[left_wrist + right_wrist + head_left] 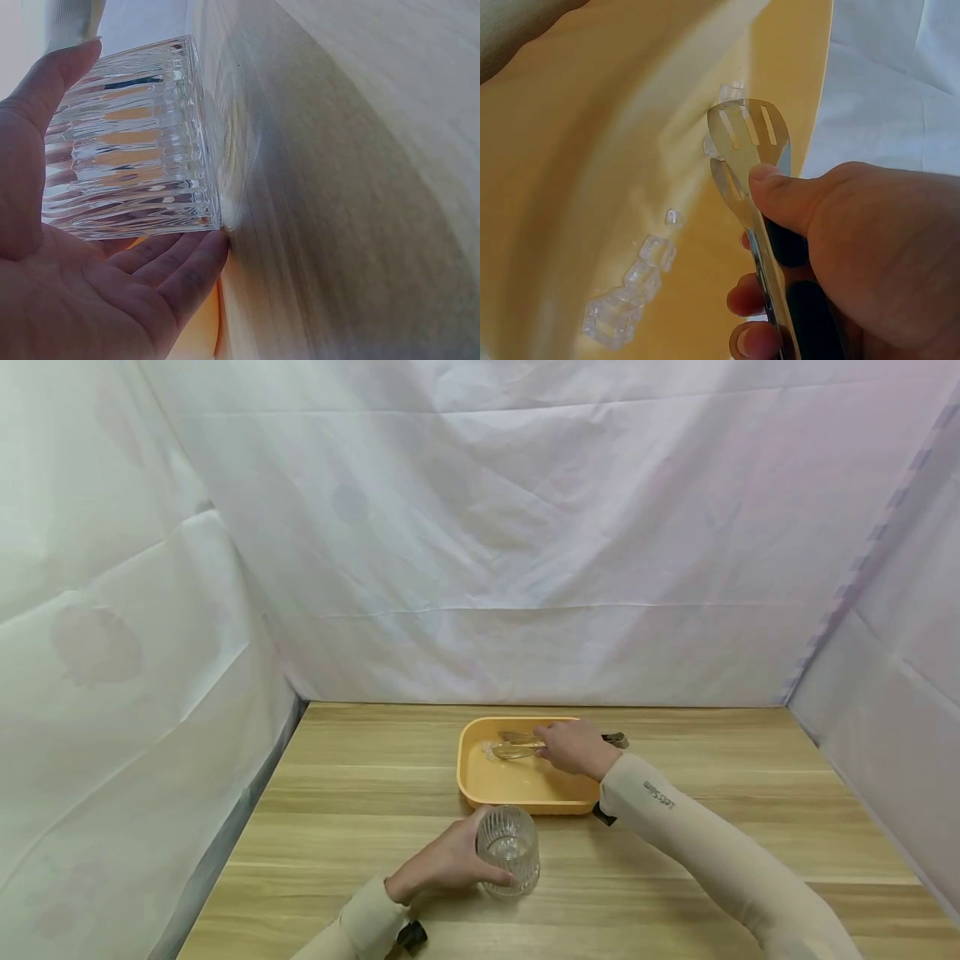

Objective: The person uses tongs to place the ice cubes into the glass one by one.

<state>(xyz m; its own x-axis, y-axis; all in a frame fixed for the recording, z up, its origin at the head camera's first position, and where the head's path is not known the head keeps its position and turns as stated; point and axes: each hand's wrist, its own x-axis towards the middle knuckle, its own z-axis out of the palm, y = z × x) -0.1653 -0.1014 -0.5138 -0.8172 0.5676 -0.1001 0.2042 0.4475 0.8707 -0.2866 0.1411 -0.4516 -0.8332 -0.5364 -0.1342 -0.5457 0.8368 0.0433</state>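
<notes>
My left hand [448,857] grips a clear ribbed glass [508,847] on the table in front of the tray, its thumb and fingers round the glass's side. In the left wrist view the ribbed wall of the glass [139,142] stands with one end close against the wood. Over the yellow-orange tray [467,789], my right hand [576,747] holds metal tongs [742,124] with slotted heads and dark grips. The tong heads overlap clear ice-like cubes in the right wrist view. More clear cubes [613,319] lie in a row on the tray's floor.
A light wood-grain table [360,777] carries the tray and glass. White cloth [487,527] hangs behind the table's far edge and along both sides. Dark straps or devices [412,935] sit at both wrists.
</notes>
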